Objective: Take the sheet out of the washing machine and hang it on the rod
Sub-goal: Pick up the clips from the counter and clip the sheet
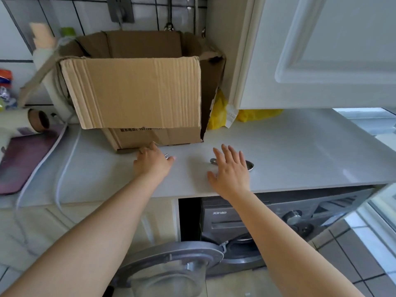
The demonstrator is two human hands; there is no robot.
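A grey front-loading washing machine [278, 213] stands under the white countertop [300, 151], and its round door [177, 260] hangs open toward me. No sheet or rod is in view; the drum's inside is hidden. My left hand [153, 162] hovers over the counter just in front of a cardboard box [137, 91], fingers relaxed, empty. My right hand [230, 168] is spread flat above the counter edge, partly covering a metal spoon [249, 165]. Neither hand holds anything.
A white wall cabinet [321, 52] hangs at upper right with a yellow bag [218, 112] below it. A purple mat [25, 155], a cardboard tube [39, 120] and a white cable [64, 168] lie at left. Tiled floor shows at lower right.
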